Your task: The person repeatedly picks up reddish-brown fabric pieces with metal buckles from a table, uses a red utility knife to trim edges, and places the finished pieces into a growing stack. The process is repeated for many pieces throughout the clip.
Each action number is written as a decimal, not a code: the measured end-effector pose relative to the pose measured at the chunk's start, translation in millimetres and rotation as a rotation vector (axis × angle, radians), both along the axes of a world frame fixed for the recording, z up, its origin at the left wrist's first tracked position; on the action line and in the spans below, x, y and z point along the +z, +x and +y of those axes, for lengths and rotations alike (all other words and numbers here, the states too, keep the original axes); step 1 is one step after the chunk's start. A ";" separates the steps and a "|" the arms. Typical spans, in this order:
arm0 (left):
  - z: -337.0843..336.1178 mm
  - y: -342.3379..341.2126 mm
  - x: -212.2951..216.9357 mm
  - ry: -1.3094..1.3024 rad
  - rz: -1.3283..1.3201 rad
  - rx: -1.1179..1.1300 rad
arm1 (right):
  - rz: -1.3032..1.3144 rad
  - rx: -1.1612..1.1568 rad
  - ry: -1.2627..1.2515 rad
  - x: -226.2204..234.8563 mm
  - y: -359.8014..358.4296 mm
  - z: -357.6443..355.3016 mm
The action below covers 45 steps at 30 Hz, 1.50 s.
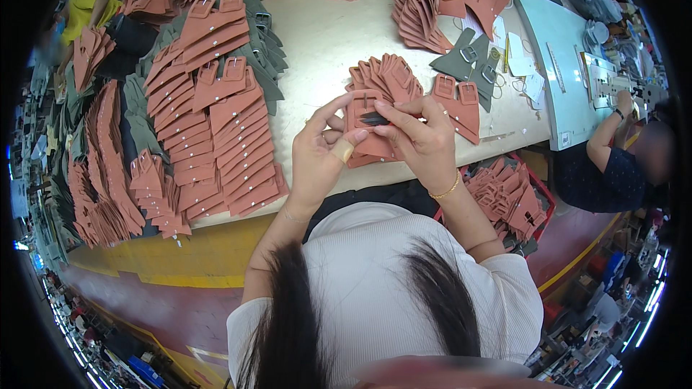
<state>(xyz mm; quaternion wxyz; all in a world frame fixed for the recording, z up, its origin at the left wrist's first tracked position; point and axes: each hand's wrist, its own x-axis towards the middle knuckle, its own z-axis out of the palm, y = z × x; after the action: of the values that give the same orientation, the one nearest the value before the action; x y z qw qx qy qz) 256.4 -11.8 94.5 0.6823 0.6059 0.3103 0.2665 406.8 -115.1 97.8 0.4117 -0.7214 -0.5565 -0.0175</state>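
My left hand (323, 145) grips the edge of a salmon-coloured strap piece with a covered square buckle (362, 101), thumb in front and fingers behind. A pale wrap or bandage covers part of the left thumb. My right hand (425, 132) pinches a small black pointed tool (374, 119), whose dark tip lies against the strap piece just below the buckle; its exact kind is not clear. Right behind my hands sits a fanned pile of similar salmon strap pieces (389, 75). Close to my right hand lie two more salmon buckle pieces (458, 104).
Tall overlapping rows of salmon pieces (241, 148) and dark green pieces (268, 50) cover the table's left. Green buckle pieces (461, 54) and paper tags (520, 65) lie at right. A red crate (551, 205) of pieces stands beside me. A person (602, 162) works at a machine on the right.
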 end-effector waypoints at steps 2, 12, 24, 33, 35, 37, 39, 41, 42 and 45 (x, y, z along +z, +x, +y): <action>-3.0 0.5 2.4 -0.019 -0.060 0.043 | -0.024 0.002 0.019 1.0 -1.6 2.4; 0.7 -2.7 1.6 -0.088 -0.063 0.020 | -0.085 0.018 0.047 3.0 -3.8 4.3; 0.5 -6.4 2.2 -0.094 -0.025 0.025 | -0.063 0.028 0.048 -3.8 -8.2 5.8; 2.4 -14.8 -2.6 -0.180 -0.200 -0.052 | 0.587 0.055 0.093 1.7 -9.4 9.7; 3.0 -15.4 -3.4 -0.132 -0.198 -0.057 | 0.535 0.098 0.080 3.1 -11.2 10.9; 1.8 -15.7 -3.1 -0.118 -0.184 -0.058 | 0.414 0.191 0.018 2.7 -12.4 13.9; -1.5 -15.5 -2.3 -0.121 -0.184 -0.071 | 0.218 0.220 0.039 0.4 -13.9 19.4; -3.1 -15.4 -1.6 -0.113 -0.124 -0.071 | 0.120 0.244 0.060 -1.6 -14.4 23.9; -3.4 -15.6 -1.5 -0.104 -0.102 -0.072 | 0.116 0.254 0.072 -2.1 -14.9 24.8; -1.3 -17.6 -2.6 -0.147 -0.087 -0.041 | 0.383 0.296 0.125 -2.1 -13.7 20.7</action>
<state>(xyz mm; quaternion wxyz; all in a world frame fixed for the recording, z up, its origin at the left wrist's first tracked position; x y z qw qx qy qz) 238.8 -13.0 91.9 0.7430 0.5484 0.2867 0.2550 393.1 -94.4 95.7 0.5515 -0.5953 -0.5658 0.1460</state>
